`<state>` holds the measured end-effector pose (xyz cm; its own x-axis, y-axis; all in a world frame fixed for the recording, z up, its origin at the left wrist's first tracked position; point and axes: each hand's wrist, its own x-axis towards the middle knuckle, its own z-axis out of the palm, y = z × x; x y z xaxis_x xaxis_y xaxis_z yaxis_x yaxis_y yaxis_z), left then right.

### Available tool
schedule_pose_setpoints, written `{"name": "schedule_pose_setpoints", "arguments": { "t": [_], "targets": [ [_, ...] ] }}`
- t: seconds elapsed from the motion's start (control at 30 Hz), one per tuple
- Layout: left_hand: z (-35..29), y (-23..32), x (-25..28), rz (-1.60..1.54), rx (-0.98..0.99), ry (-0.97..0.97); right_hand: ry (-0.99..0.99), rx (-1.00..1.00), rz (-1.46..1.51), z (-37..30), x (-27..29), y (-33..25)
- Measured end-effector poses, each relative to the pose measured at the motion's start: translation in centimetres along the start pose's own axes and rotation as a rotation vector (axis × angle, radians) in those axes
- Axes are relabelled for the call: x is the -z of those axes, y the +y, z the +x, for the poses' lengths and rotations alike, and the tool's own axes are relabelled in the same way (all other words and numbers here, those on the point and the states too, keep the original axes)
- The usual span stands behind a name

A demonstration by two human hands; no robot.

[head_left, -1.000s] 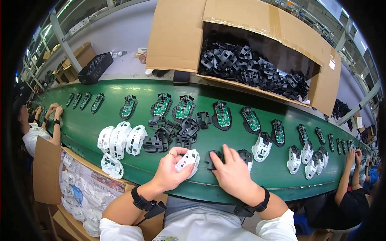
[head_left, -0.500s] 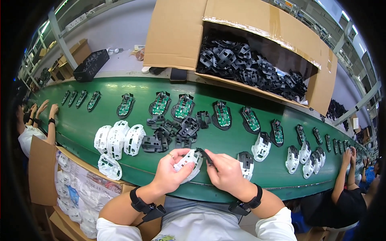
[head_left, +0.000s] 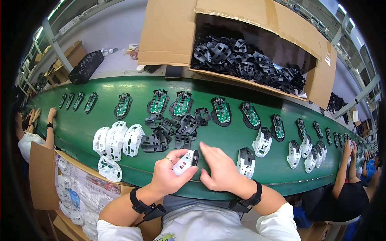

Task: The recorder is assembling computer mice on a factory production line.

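Observation:
My left hand [head_left: 165, 173] grips a white computer mouse shell [head_left: 183, 164] between thumb and fingers, tilted up just over the belt. A black plastic insert [head_left: 195, 158] now sits along the shell's right side. Just to the right, my right hand [head_left: 220, 168] is open, its fingers stretched forward and its thumb apart; nothing shows in it. Beyond my hands lies a pile of loose black inserts [head_left: 188, 125]. Several bare white shells [head_left: 116, 140] stand in a group at the left. A white shell with a black insert [head_left: 245, 162] rests right of my right hand.
Mouse bases with green circuit boards [head_left: 220, 111] line the green belt [head_left: 132, 170]. An open cardboard box [head_left: 263, 86] of black parts stands behind it. Another box [head_left: 43, 176] of white shells is at the lower left. Co-workers' hands [head_left: 349, 148] are at both sides.
The black insert, held by my right fingers before, is now against the white shell. My right hand has let go and its fingers have straightened. The view has shifted slightly.

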<state>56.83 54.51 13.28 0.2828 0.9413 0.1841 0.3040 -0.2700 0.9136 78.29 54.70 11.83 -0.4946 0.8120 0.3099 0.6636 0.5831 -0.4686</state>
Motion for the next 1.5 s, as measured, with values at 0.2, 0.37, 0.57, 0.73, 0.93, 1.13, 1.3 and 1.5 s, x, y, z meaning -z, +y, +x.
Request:
{"name": "schedule_pose_setpoints", "arguments": {
  "t": [0.2, 0.37, 0.57, 0.73, 0.93, 1.13, 1.3, 1.5],
  "targets": [
    [0.0, -0.4, -0.5, -0.028, -0.099, -0.036, -0.138, -0.154, 0.720, 0.5, -0.5, 1.3],
    [-0.5, 0.7, -0.6, 0.056, -0.077, 0.070, -0.158, -0.223, 0.781, 1.3, -0.6, 0.6],
    [0.5, 0.2, 1.2, 0.462, -0.546, 0.210, 0.146, 0.054, 0.415, 1.4, -1.5, -1.5],
    [-1.2, -0.6, 2.3, -0.034, -0.030, 0.084, -0.079, -0.032, 0.859, 1.5, -0.2, -1.1],
    [-0.5, -1.3, 2.4, -0.119, 0.079, 0.138, -0.102, -0.310, 0.931, 1.8, -0.6, -2.6],
    [0.2, 2.5, 9.6, 0.808, -0.325, 0.072, -0.063, -0.392, 0.578, 0.4, 3.2, 2.3],
    [-1.4, -2.0, 17.2, 1.256, -0.065, -0.177, -0.125, -0.469, 0.236, 2.1, 7.1, 7.5],
    [-1.8, -4.5, 24.0, 1.297, 0.057, -0.128, -0.071, -0.465, -0.631, 5.6, 8.2, 5.4]
  ]
}}
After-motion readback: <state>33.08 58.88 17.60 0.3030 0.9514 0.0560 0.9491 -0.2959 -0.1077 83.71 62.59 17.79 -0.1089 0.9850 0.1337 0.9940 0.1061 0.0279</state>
